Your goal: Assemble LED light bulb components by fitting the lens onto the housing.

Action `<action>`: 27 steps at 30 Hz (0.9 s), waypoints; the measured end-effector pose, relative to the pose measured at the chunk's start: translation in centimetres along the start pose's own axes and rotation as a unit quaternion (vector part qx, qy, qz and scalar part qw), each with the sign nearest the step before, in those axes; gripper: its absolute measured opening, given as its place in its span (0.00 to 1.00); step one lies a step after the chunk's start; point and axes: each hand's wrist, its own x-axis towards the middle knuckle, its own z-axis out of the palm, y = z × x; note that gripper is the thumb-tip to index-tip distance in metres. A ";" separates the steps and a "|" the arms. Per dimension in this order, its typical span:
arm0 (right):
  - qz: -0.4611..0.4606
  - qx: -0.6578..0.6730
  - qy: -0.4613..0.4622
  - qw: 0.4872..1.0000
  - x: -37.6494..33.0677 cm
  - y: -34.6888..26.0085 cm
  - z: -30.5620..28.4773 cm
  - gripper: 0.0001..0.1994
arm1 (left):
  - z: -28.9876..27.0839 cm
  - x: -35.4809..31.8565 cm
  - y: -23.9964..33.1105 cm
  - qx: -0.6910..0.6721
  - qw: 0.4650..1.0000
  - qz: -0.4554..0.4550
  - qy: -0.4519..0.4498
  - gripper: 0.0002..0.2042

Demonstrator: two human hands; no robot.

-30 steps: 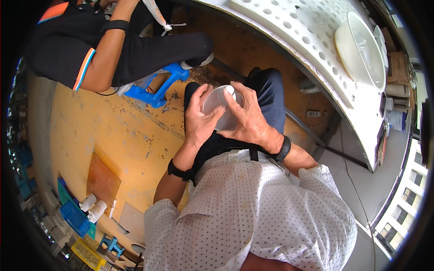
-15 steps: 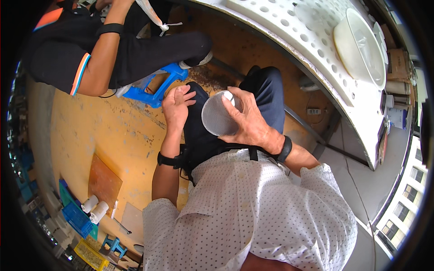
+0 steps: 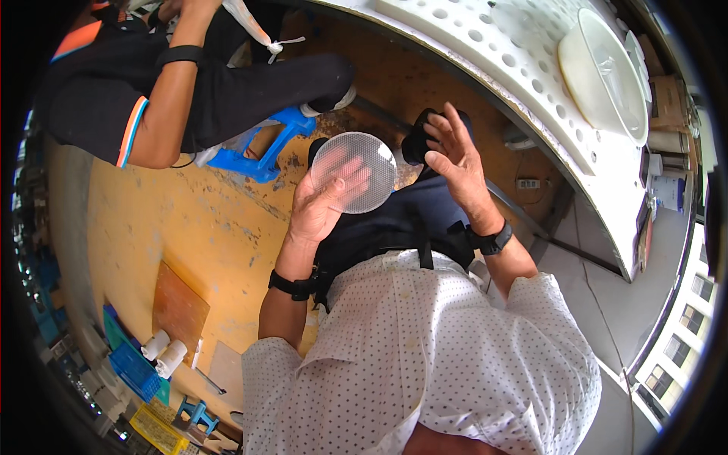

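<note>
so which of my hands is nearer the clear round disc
Left: your left hand holds the clear round disc at its lower left; your right hand is apart, off to its right.

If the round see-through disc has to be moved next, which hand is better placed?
Probably the left hand: its thumb lies over the disc and its fingers show through from behind. The right hand is open, apart from the disc.

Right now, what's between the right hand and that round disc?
In the head view, a bare gap separates the right hand from the disc; dark trousers and floor show behind.
</note>
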 end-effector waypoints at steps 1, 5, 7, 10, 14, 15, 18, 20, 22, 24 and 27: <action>-0.021 0.000 -0.020 1.000 0.0 0.3 -0.2 0.43 | 0.0 0.1 0.1 -0.002 1.000 0.010 -0.011 0.28; 0.004 -0.049 -0.088 0.995 -1.2 1.6 0.7 0.42 | 0.1 0.2 0.2 -0.002 1.000 0.022 0.004 0.28; -0.011 -0.086 -0.112 0.990 -1.4 1.8 1.6 0.44 | 0.2 0.1 0.3 -0.006 1.000 0.022 0.014 0.28; -0.019 -0.082 -0.159 0.984 -1.5 1.9 3.2 0.45 | 0.2 0.1 0.3 -0.012 1.000 0.023 0.008 0.29; 0.001 -0.101 -0.181 0.978 -0.9 2.4 4.5 0.43 | 0.2 0.2 -0.1 -0.002 0.999 0.038 -0.006 0.29; -0.013 -0.090 -0.180 0.979 -0.8 2.7 4.6 0.43 | 0.2 0.2 -0.2 -0.002 1.000 0.030 -0.003 0.28; 0.030 -0.081 -0.171 0.982 -0.4 3.4 4.7 0.42 | 0.3 0.2 -0.5 -0.004 0.999 0.041 0.002 0.28; 0.038 -0.040 -0.122 0.991 0.3 3.6 4.6 0.38 | 0.2 0.0 -0.5 -0.004 0.999 0.045 -0.006 0.27; 0.026 -0.029 -0.081 0.996 1.4 3.5 4.1 0.36 | 0.2 -0.2 -0.6 -0.005 0.999 0.039 -0.007 0.27; 0.020 -0.001 0.027 0.999 2.9 3.2 3.3 0.25 | 0.1 -0.3 -0.5 -0.012 1.000 0.005 0.000 0.25; -0.019 -0.019 0.157 0.987 4.8 2.7 1.6 0.15 | 0.0 -0.4 -0.5 -0.020 0.999 0.023 0.014 0.25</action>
